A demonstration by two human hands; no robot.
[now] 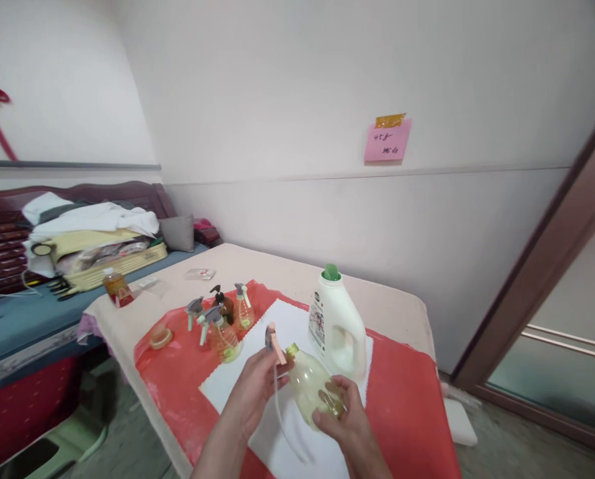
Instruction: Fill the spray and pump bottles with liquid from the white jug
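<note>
My left hand (pixel 258 386) pinches a spray head (pixel 273 340) with a pink trigger, lifted off its bottle, its thin dip tube (pixel 283 419) hanging down in a curve. My right hand (pixel 346 420) wraps the lower body of a pale yellow plastic spray bottle (pixel 307 380), tilted with its green neck toward the spray head. Both are held above a white cloth (pixel 292 319) on a red sheet (pixel 407 392). A white detergent jug (pixel 336 322) with a green cap stands just beyond the bottle.
Several small spray and pump bottles (pixel 220 320) stand left on the red sheet, near a tape roll (pixel 160 336). A brown-liquid bottle (pixel 117 287) sits near the table's (pixel 257 266) far left corner. A bench piled with clothes (pixel 88 229) is left; a door frame (pixel 542 266) is right.
</note>
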